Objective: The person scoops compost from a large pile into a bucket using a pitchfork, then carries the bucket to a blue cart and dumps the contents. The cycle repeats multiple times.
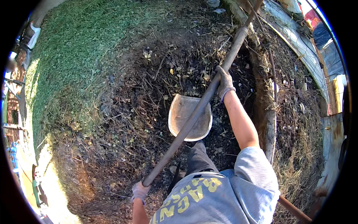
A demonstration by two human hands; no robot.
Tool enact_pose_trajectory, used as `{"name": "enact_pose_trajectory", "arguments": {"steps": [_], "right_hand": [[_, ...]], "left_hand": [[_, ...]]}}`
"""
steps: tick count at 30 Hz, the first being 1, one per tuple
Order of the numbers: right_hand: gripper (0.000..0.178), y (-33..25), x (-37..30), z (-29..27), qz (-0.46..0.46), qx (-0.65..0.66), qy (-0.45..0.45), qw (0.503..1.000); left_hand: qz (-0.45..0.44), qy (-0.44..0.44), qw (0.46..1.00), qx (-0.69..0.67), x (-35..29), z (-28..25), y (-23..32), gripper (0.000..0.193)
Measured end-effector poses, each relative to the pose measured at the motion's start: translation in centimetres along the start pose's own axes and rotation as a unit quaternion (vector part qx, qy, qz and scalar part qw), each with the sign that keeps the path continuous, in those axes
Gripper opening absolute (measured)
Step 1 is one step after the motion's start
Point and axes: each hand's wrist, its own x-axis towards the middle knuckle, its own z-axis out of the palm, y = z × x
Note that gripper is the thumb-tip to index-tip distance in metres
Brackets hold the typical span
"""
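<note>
At the left, shredded greenery (89, 41) is spread out; beyond it, the lower end of a long brown pole (190, 121) is gripped by the gloved left hand (141, 191). A shallow pale pan (179, 111), set on dark litter (145, 123), is crossed by the pole, which is slanted up rightward and clasped, well apart, by the gloved right hand (225, 84). Farther right, the litter is bordered by a rough log (270, 127).

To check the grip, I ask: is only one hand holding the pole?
No, the left hand and the right hand both hold the pole.
</note>
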Motion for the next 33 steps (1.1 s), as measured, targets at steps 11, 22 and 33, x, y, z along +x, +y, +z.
{"name": "enact_pose_trajectory", "arguments": {"steps": [11,22,33], "right_hand": [[0.027,14.7,5.7,-5.5,0.113,-0.216,0.125,0.962],[0.024,17.1,-13.5,-7.0,0.382,-0.276,0.013,0.882],[0.019,3.1,11.1,9.5,0.094,-0.320,-0.035,0.942]], "left_hand": [[0.034,-0.105,0.992,-0.056,3.0,-6.1,21.3,0.036],[-0.091,-0.068,0.993,-0.036,-8.6,1.6,7.0,0.047],[0.124,0.057,0.958,-0.251,8.6,-7.0,28.3,0.038]]}}
